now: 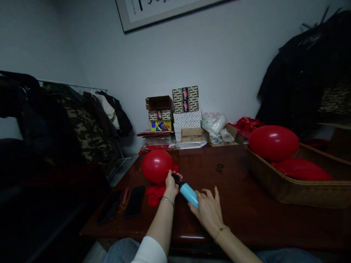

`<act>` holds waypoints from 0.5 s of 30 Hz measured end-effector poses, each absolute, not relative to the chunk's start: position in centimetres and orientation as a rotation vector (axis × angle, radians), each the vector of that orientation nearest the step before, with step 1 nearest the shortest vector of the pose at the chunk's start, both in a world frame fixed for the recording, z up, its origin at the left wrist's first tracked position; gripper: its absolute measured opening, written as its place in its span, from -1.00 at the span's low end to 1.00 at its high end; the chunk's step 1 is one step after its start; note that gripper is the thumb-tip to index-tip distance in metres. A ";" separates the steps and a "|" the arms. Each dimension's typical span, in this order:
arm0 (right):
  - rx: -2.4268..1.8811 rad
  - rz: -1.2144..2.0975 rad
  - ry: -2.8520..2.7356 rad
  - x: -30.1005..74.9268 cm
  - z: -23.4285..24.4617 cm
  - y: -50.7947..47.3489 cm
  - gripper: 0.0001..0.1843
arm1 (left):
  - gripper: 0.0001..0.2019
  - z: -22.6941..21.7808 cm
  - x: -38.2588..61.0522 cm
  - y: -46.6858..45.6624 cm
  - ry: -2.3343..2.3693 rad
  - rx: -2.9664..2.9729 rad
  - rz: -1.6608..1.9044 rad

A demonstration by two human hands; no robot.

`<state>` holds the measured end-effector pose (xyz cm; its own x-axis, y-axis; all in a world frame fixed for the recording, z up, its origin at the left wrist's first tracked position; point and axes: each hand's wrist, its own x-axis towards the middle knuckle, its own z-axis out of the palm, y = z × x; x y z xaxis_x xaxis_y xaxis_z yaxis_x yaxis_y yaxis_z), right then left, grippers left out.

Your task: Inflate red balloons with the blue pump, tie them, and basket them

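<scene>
My left hand [171, 184] is closed around the black nozzle end of a light-blue balloon pump [188, 194], at the neck of a round, inflated red balloon [157, 166]. The exact join between neck and nozzle is hidden by my fingers. My right hand [210, 212] grips the pump's rear end between thumb and fingers, with some fingers stretched out past it. Limp red balloons [154, 195] lie on the table beside my left wrist.
Two dark phones [134, 202] [110, 206] lie on the wooden table [233, 215] at left. A wicker basket [307, 193] holding inflated red balloons [274, 142] stands at right. Small black loops [219, 168] lie mid-table. Stacked boxes [187, 122] and plastic bags [214, 122] line the back.
</scene>
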<state>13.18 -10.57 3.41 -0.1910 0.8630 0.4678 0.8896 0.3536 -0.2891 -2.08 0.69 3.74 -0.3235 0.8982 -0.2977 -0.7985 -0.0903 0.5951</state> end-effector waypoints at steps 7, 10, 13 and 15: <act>-1.510 -0.097 -2.091 13.5 3.2 -10.8 -0.54 | -0.70 3.7 -2.4 1.1 0.857 0.170 1.756; -1.512 -0.092 -2.094 13.6 3.1 -10.9 -0.53 | -0.70 3.5 -2.8 1.2 0.876 0.185 1.779; -1.518 -0.078 -2.093 13.5 3.2 -11.0 -0.53 | -0.70 3.4 -2.8 1.2 0.884 0.202 1.774; -1.523 -0.066 -2.098 13.5 3.2 -11.1 -0.53 | -0.69 3.4 -2.7 1.1 0.888 0.199 1.774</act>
